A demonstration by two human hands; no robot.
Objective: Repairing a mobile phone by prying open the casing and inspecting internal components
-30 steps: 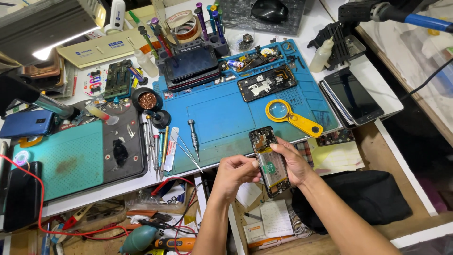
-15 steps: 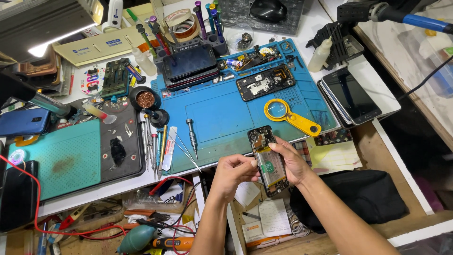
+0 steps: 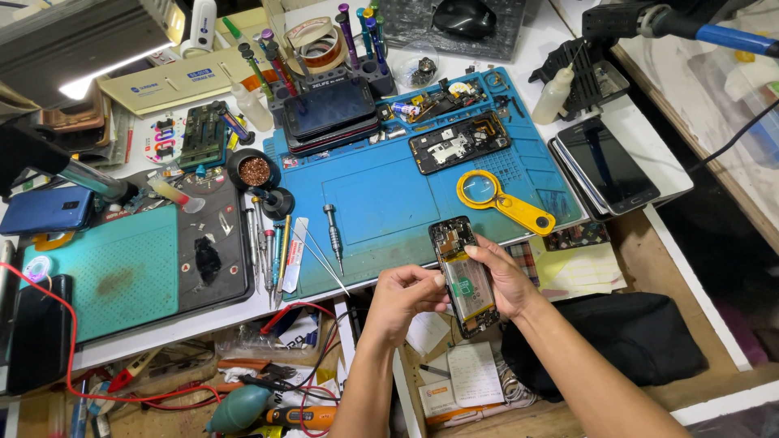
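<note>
Both of my hands hold an opened smartphone [image 3: 462,272] with its back cover off and its battery and circuit board showing. It hovers over the front edge of the blue work mat [image 3: 389,203]. My right hand [image 3: 505,276] grips the phone's right side, thumb lying across the battery. On the left side, my left hand [image 3: 406,294] pinches the edge, fingertips touching the battery area. A yellow magnifying glass [image 3: 503,201] lies on the mat just beyond the phone.
A second opened phone [image 3: 458,142] and a stack of dark phones [image 3: 329,109] lie on the mat. Screwdrivers and tweezers [image 3: 276,251] sit at the mat's left edge. Two phones [image 3: 608,166] rest at the right, a black cloth bag [image 3: 633,337] below, a green mat [image 3: 101,272] left.
The phone and both hands stay almost in place; my fingers have shifted slightly on the phone's battery area.
</note>
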